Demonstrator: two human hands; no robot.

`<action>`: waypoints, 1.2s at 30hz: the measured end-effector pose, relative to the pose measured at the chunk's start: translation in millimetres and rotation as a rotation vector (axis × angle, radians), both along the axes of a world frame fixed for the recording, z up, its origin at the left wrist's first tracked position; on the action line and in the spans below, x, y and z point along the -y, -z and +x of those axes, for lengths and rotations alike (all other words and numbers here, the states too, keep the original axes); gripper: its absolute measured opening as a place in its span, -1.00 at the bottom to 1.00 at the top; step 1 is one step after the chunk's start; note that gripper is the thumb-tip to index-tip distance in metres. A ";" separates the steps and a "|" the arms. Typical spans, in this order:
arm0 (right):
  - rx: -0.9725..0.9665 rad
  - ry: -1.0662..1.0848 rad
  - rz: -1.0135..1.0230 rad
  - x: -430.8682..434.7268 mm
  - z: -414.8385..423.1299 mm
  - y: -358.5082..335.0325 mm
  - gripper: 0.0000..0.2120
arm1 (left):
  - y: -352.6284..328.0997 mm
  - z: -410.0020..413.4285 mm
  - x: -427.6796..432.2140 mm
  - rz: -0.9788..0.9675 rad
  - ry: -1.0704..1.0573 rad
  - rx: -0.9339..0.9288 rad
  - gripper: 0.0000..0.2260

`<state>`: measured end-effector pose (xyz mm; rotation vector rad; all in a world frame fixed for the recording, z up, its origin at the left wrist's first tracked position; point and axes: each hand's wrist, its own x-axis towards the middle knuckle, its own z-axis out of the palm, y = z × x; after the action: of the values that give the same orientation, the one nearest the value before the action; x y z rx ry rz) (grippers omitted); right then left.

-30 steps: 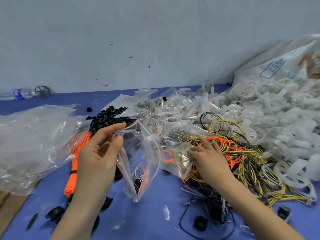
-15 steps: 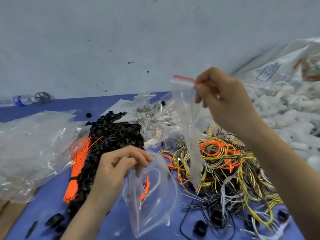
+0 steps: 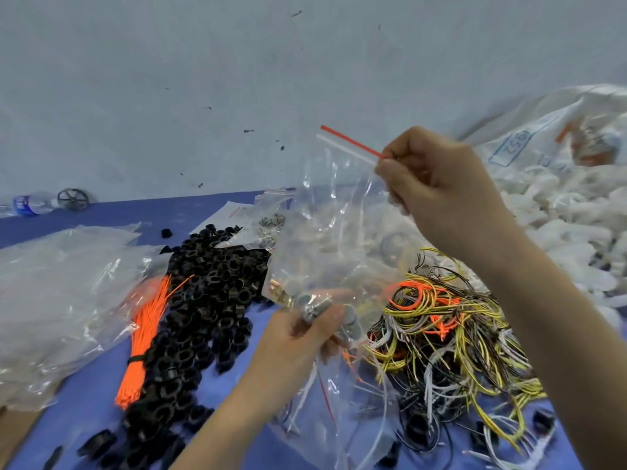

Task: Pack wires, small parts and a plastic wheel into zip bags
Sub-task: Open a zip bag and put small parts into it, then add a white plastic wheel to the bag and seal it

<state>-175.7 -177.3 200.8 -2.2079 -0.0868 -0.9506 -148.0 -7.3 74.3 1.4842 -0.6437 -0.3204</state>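
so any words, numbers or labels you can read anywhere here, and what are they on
"952", seen upside down inside a blue outlined box: printed on the large white sack at the far right.
Blue label on the water bottle lying at the far left: too small and blurred to read.
Orange marking further right on the same sack: blurred, not readable.
Zip bag held up by the right hand: a red strip only, no print visible.

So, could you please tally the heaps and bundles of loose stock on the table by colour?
Orange: 1, the tied wire bundle
Black: 1, the heap of small parts
White: 1, the wheel heap
Mixed colours: 1, the wire tangle
Total: 4
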 end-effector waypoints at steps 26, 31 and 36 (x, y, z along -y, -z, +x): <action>-0.271 -0.374 0.966 -5.5 -25.4 93.2 -0.79 | -13.4 9.1 -29.7 0.210 0.093 0.307 -0.40; -0.564 -0.775 1.216 -4.3 -40.8 108.1 -0.58 | -19.6 10.2 -34.3 0.289 0.145 0.385 -0.63; -0.601 -0.643 1.288 -12.2 -47.5 124.0 -0.62 | -18.3 12.9 -32.5 0.273 0.053 0.498 -0.73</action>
<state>-223.2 -165.1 76.7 -1.0251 0.0825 0.1141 -135.1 25.2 92.6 1.8312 -1.0693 -0.0747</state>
